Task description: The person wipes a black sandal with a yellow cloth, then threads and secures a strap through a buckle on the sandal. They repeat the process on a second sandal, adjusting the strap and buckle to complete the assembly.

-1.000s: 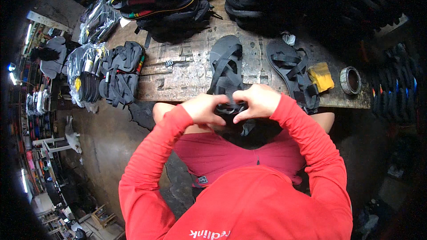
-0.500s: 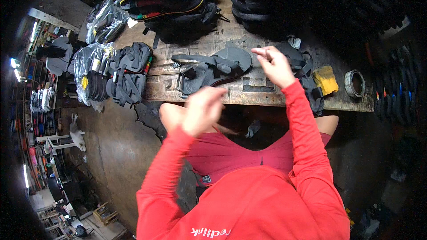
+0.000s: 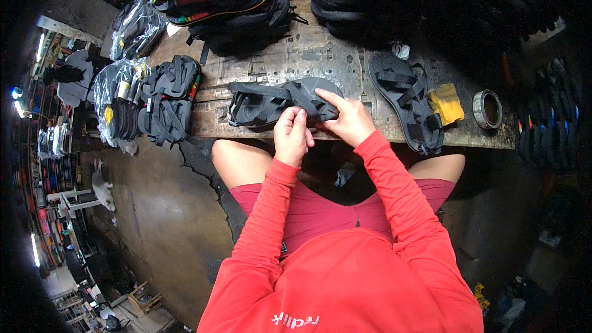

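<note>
A dark grey strap sandal lies sideways at the table's near edge, its toe end to the right. My right hand grips that toe end, the index finger stretched over the footbed and the thumb at the near edge. Beside it, my left hand is closed in a pinch against the sandal's near side, by the crossing straps; what sits between its fingertips is hidden. To the right lies a second dark strap sandal, toe end away from me, touched by neither hand.
A yellow cloth-like piece and a roll of tape lie on the right of the worn wooden table. Sandals are stacked at the back. More sandals and plastic-wrapped ones stand left.
Both hands have come down onto the sandal: the right from above its toe end, the left from the near edge rightward. The view has shifted slightly, uncovering more of the second sandal.
</note>
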Motion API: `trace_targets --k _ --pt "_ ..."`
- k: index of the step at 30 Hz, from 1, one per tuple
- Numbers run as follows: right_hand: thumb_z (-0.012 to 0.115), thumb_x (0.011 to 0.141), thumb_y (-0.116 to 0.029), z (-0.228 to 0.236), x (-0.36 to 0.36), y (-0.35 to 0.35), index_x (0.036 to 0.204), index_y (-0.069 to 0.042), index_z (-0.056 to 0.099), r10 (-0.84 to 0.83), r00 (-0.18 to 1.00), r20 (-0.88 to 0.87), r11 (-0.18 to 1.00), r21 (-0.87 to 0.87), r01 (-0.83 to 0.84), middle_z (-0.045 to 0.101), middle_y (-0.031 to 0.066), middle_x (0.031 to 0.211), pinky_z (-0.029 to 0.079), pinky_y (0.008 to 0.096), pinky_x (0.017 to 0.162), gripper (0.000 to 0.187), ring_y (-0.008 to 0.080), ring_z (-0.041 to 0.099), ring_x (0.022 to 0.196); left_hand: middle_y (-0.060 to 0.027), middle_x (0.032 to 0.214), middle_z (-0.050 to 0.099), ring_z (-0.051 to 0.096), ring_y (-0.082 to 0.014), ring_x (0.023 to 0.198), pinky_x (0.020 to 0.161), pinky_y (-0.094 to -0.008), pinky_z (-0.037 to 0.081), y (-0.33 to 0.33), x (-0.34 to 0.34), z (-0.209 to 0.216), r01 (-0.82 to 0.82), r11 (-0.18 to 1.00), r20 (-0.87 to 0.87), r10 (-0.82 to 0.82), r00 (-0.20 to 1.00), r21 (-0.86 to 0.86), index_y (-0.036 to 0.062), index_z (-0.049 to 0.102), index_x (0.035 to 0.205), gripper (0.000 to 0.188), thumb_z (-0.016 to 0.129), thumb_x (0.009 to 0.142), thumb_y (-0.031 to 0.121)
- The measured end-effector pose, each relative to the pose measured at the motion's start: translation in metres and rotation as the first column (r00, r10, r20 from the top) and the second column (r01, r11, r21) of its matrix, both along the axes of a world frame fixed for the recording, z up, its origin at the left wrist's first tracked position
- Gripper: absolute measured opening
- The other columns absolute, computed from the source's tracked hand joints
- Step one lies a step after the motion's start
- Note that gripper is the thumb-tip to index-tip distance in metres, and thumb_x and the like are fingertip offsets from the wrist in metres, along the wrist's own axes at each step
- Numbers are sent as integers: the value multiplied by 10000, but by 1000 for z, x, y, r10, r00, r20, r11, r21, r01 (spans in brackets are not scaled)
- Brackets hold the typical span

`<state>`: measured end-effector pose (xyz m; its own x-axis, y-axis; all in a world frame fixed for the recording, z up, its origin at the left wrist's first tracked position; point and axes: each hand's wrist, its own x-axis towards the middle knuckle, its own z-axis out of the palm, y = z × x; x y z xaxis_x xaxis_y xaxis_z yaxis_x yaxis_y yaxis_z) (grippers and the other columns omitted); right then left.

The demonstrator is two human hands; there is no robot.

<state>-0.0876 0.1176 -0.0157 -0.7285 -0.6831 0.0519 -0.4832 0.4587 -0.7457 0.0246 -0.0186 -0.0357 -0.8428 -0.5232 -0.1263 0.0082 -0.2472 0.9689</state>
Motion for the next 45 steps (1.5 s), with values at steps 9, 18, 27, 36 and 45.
trace_targets --k 9,18,27,36,45 --pt "843 712 -248 4 4 7 1440 -262 513 -1 995 -100 1000 8 2 682 151 843 542 390 661 800 298 682 717 12 796 496 481 -45 524 427 -191 390 19 -1 22 -146 989 -18 145 989 -21 65 520 1050 108 472 1052 162" --pt "778 816 -122 -18 10 42 1412 -132 546 -141 990 21 923 -359 139 569 84 948 481 276 688 639 171 544 737 -93 1110 611 636 -103 710 521 -201 485 36 39 14 -37 969 -47 27 999 -244 -14 548 1274 275 520 1022 95" --pt "845 720 -236 -9 -11 19 1216 -166 706 9 999 -30 976 -219 -16 613 224 1215 504 384 955 519 364 626 1098 -54 832 593 477 -105 431 389 -215 377 39 -13 1 -29 864 -139 114 984 502 91 499 986 284 421 1077 348" --pt "864 721 -184 -1 5 32 1252 -41 638 -229 956 -182 910 -389 144 618 144 1175 519 358 914 594 299 626 1079 -176 1312 509 698 -222 699 412 -231 473 36 25 36 -223 967 -42 230 972 126 20 399 1383 379 464 1019 104" --pt "598 787 92 -10 84 -20 1390 -33 522 -14 996 -92 838 -545 -38 560 191 1386 552 369 931 621 322 621 1193 -26 778 628 583 -68 584 461 -185 434 -14 18 37 -117 991 14 116 993 71 21 547 1136 268 683 907 49"
